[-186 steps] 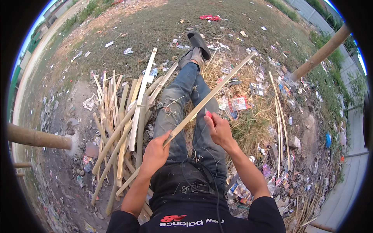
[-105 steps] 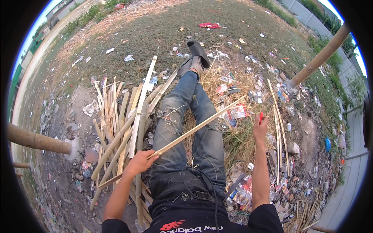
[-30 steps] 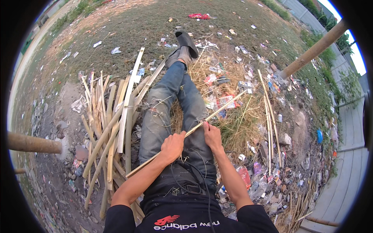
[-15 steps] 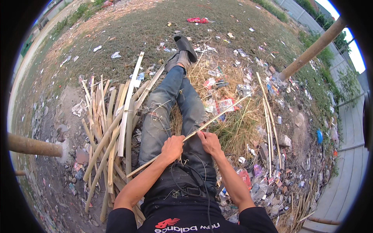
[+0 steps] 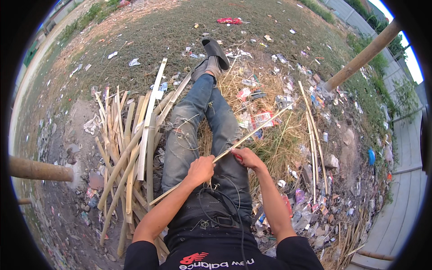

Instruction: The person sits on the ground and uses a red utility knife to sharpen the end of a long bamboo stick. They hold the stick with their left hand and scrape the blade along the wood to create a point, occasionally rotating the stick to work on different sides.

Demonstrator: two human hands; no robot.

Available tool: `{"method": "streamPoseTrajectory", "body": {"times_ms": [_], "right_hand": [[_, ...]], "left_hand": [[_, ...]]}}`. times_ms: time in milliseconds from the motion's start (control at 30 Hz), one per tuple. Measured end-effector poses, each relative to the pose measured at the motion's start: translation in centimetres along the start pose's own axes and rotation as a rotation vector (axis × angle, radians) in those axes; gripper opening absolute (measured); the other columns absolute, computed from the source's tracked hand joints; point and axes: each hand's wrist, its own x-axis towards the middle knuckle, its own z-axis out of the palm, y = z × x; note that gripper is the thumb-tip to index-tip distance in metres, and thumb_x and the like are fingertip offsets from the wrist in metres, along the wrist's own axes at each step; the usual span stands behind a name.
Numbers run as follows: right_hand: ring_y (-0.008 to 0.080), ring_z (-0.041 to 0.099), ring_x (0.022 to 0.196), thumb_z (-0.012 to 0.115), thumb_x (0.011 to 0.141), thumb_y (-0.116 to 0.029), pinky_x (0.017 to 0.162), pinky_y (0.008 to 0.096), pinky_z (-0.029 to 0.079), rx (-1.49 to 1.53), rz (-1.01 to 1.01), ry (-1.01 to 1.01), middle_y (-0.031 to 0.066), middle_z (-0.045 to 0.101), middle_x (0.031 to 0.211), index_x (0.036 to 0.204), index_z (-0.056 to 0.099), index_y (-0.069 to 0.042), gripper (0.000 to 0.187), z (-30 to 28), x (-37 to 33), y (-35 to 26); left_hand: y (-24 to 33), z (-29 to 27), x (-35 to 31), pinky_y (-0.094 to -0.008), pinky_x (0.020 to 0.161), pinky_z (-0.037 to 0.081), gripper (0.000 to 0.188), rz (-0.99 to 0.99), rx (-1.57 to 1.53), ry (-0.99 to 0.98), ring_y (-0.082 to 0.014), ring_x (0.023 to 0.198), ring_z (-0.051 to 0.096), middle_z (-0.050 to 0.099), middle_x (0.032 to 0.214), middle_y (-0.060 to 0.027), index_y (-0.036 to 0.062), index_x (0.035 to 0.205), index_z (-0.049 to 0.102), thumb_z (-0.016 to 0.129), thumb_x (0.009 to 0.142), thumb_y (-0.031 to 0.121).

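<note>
1. Head view: I sit on the ground with both legs (image 5: 198,121) stretched out ahead, and a long thin bamboo strip (image 5: 252,134) lies slanted across my lap.
2. My left hand (image 5: 201,168) is closed around the strip near its middle. The strip's lower end runs on past this hand, down to the left beside my thigh.
3. My right hand (image 5: 246,157) sits just up the strip from the left one, fingers curled together. A red-handled tool (image 5: 237,156) shows at the thumb, touching the strip, so this hand is clamped on the tool; I cannot make out the blade.
4. From the right hand the strip rises up and to the right, its far tip over the dry grass and litter (image 5: 265,119).
5. A pile of split bamboo (image 5: 130,148) lies on the ground just left of my left leg, well apart from the strip's tip.
6. Two poles (image 5: 364,56) slant in, one from the upper right and one from the left edge.
</note>
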Motion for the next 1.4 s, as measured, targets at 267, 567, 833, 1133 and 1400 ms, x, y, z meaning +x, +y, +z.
{"method": "streamPoseTrajectory", "body": {"times_ms": [267, 567, 833, 1133, 1400], "right_hand": [[0.0074, 0.037, 0.050, 0.060, 0.107, -0.045, 0.049, 0.0298, 0.028, 0.070, 0.049, -0.075, -0.0047, 0.044, 0.055, 0.060, 0.054, -0.009, 0.060, -0.7, 0.6, -0.2], [0.0153, 0.041, 0.056, 0.074, 0.095, -0.055, 0.057, 0.0388, 0.038, -0.302, -0.250, 0.427, 0.0011, 0.043, 0.056, 0.065, 0.059, -0.002, 0.062, 1.7, -1.1, 1.2], [0.0048, 0.047, 0.063, 0.081, 0.095, -0.031, 0.057, 0.0290, 0.038, 0.171, -0.204, 0.642, -0.0056, 0.059, 0.069, 0.081, 0.072, 0.000, 0.035, 3.0, -1.5, 2.7], [0.0111, 0.047, 0.056, 0.079, 0.094, -0.024, 0.056, 0.0353, 0.040, -0.052, -0.124, 0.660, 0.0010, 0.054, 0.060, 0.077, 0.070, 0.001, 0.032, 2.6, -1.5, 0.8], [0.0183, 0.039, 0.054, 0.079, 0.097, -0.026, 0.054, 0.0375, 0.038, -0.283, -0.533, 0.731, 0.0072, 0.046, 0.057, 0.081, 0.062, -0.001, 0.034, 7.4, -8.8, -4.6]], "left_hand": [[-2.0, 0.9, 1.8, -0.0542, 0.088, 0.055, 0.021, 0.013, -0.100, -0.104, -0.0431, 0.102, 0.072, 0.075, 0.100, -0.0213, 0.0030, 0.107, 0.069, 0.067, 0.099, 0.023], [-2.4, 0.9, 1.9, -0.0515, 0.091, 0.054, 0.031, 0.008, -0.274, -0.178, -0.0429, 0.104, 0.071, 0.075, 0.103, -0.0231, -0.0013, 0.114, 0.068, 0.065, 0.098, 0.025], [-0.3, 0.6, -0.6, -0.0539, 0.092, 0.053, 0.038, 0.025, -0.196, 0.019, -0.0451, 0.104, 0.071, 0.075, 0.103, -0.0252, 0.0008, 0.124, 0.064, 0.066, 0.099, 0.029], [-0.1, 1.8, -0.3, -0.0589, 0.082, 0.055, 0.029, 0.088, 0.005, 0.034, -0.0476, 0.095, 0.072, 0.074, 0.096, -0.0259, -0.0004, 0.113, 0.060, 0.060, 0.103, 0.027], [-1.8, 2.3, 2.0, -0.0592, 0.085, 0.054, 0.032, 0.075, -0.005, -0.018, -0.0501, 0.099, 0.069, 0.072, 0.099, -0.0285, -0.0036, 0.103, 0.063, 0.057, 0.104, 0.028]]}}
